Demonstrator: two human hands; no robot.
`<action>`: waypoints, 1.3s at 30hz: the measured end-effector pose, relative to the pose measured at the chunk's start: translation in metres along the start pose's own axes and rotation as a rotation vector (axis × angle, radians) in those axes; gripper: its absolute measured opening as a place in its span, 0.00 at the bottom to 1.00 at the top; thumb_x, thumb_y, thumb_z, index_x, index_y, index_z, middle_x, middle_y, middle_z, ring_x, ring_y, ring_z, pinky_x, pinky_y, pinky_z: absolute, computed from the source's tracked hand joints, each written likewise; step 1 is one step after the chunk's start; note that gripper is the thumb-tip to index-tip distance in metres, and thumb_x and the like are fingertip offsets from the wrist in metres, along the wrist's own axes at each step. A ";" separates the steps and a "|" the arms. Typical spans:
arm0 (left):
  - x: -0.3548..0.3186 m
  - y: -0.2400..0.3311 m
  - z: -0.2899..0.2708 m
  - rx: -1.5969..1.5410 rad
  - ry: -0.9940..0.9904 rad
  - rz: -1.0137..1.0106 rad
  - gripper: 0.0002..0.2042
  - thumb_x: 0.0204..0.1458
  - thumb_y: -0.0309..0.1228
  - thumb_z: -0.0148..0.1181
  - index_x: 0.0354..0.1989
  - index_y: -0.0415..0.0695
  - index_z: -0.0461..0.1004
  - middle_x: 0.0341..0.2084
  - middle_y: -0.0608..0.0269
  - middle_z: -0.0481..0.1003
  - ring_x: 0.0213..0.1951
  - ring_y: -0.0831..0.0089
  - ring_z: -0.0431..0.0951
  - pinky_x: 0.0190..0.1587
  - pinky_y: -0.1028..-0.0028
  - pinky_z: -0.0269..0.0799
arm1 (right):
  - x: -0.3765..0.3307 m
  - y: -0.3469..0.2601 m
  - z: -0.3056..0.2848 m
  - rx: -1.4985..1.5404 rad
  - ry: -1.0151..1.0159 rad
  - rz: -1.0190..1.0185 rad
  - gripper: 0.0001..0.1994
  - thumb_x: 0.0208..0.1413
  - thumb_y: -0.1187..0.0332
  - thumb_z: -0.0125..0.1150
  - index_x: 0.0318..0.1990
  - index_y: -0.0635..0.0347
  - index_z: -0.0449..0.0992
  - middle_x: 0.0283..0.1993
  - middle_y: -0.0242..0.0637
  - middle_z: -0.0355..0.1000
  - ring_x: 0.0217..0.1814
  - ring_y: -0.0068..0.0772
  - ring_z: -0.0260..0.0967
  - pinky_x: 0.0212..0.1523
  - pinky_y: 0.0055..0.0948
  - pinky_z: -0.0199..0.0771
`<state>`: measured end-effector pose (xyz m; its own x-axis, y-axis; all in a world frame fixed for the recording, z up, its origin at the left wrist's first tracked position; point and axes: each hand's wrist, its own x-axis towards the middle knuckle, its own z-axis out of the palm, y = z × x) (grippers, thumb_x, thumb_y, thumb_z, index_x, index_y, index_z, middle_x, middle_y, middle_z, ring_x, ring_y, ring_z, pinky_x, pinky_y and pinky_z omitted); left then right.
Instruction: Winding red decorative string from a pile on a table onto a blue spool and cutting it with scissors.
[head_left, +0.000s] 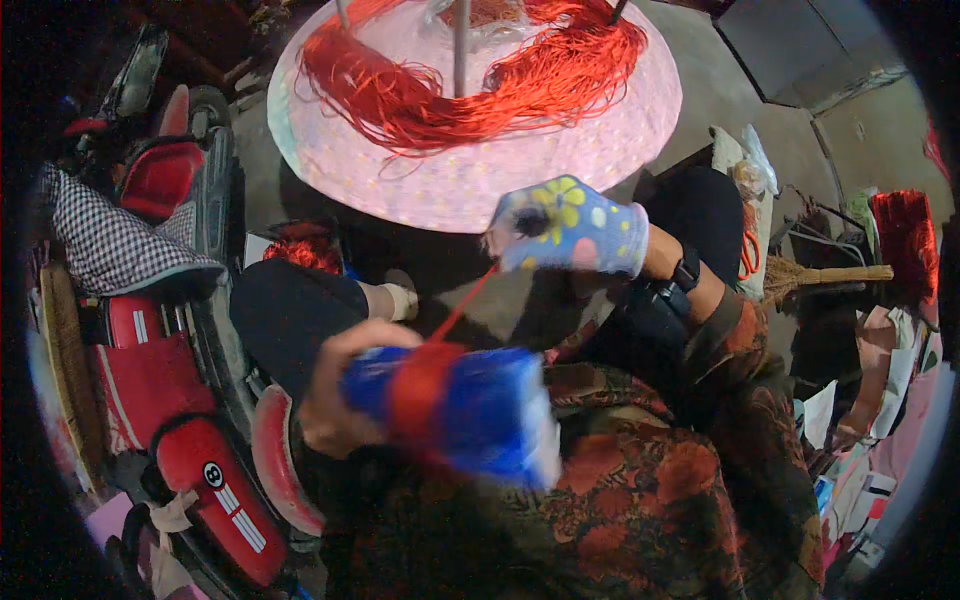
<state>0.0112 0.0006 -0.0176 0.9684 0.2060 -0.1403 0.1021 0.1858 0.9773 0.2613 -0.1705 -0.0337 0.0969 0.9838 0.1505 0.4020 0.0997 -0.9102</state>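
Spool [450,405], blue, blurred, wrapped round its middle with a band of red thread [462,303], held low and near, above the lap in the flowered garment [620,500]. Gripped at its left end by the left hand [335,395], bare, fingers curled shut round it. Rose from the red band, a single strand, slanting up to the right hand [570,235], gloved in blue cloth with yellow and pink spots; fingers closed about the strand, though the exact pinch could not be told through glove and blur. Judged partly wound: only a modest red band on the spool, much blue bare on both sides. Left to wind, by the look of it, plenty: a big loose mass of red thread [470,85] heaped farther off on the round pale disc [450,190], around the upright rod [460,45] at its middle, reaching almost to the far edge. Beyond the knees, a grey concrete floor [720,90]. Along the left side, a red scooter [170,400] with a checked cloth [110,240] draped over it. Off to the right, a straw broom [820,275], more red thread hung up, scattered papers.
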 end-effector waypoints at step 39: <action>0.006 -0.004 -0.011 -0.131 0.569 0.110 0.24 0.48 0.34 0.63 0.54 0.40 0.68 0.45 0.58 0.73 0.44 0.68 0.76 0.49 0.67 0.73 | -0.039 -0.015 0.044 -0.264 -0.276 -0.044 0.07 0.57 0.65 0.56 0.36 0.58 0.77 0.30 0.42 0.75 0.34 0.45 0.75 0.36 0.36 0.75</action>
<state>0.0144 0.0113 -0.0238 0.6940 0.7067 -0.1376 -0.0561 0.2436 0.9683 0.2112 -0.2038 -0.0426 -0.1604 0.9860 0.0448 0.6242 0.1365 -0.7693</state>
